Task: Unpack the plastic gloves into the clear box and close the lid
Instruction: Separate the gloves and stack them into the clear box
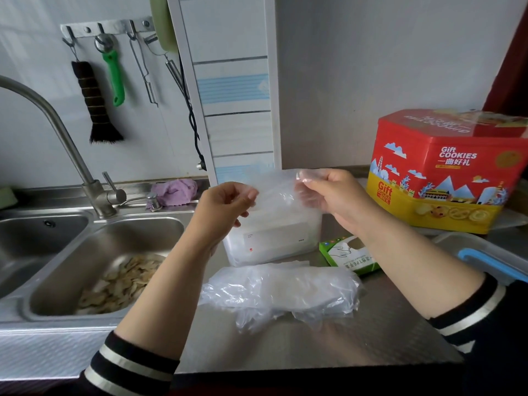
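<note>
standing at the counter's point(385, 332) right rear corner is a red and yellow cookie tin point(445, 172); a green glove packet point(350, 254) lies just beside the clear box point(271, 238), and a loose heap of plastic gloves point(280, 292) lies nearer the front edge. the sink point(94, 270) at the left edge holds peelings. above the box, the left hand point(225, 204) and right hand point(331, 195) each pinch one thin glove point(277, 187), stretched between them.
</note>
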Demonstrator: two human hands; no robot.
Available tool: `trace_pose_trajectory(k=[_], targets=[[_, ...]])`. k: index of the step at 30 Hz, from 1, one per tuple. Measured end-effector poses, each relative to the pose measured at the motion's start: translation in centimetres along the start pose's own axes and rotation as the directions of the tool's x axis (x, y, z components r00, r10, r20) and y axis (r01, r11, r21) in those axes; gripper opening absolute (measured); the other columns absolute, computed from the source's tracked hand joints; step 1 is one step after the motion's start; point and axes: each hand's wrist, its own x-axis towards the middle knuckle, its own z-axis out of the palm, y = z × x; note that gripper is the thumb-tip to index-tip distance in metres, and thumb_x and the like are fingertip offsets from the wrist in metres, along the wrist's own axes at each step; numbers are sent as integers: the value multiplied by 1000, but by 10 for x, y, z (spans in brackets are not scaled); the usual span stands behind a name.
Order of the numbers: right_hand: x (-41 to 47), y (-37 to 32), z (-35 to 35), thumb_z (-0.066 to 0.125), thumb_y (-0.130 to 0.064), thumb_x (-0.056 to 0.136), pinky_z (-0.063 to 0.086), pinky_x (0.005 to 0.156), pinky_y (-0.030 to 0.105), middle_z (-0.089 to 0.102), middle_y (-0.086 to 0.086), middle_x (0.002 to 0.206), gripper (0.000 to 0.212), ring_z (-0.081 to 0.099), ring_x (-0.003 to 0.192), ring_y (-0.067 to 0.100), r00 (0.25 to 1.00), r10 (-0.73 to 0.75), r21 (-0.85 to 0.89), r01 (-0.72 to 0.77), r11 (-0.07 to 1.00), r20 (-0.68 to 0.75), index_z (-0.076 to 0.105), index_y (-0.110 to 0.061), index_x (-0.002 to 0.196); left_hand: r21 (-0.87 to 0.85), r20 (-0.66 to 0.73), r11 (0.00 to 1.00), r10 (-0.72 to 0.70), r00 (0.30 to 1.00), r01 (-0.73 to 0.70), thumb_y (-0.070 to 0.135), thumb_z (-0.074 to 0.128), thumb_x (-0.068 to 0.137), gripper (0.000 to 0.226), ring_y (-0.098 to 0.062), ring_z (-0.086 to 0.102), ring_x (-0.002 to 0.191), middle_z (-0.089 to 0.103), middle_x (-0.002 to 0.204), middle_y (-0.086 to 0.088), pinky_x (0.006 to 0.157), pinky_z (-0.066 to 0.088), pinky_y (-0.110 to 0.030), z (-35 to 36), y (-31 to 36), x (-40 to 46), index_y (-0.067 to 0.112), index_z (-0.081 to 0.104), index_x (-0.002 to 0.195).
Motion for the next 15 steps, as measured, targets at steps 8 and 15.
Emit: trace_pose_trajectory(k=[8,15], targets=[[27,-13,10,45,-22,101,47,46,15,57,1,61,26,54,51,8,980,-146,-383,83,920,-138,64,-18,83,-69,-160,998,6,987,-17,21,54,98,14,-9,49,48,58,48,6,55,40,-23,-17,-4,26,18,62,109],[38,-16,24,43,-18,102,44,44,19,48,4,62,27,46,39,1,977,-203,-199,187,962,-64,58,-21,80,35,-75,998,57,996,-55,68,58,71,79,-10,57,113,59,125,1,97,43,-32,-25,0,52,29,42,138]])
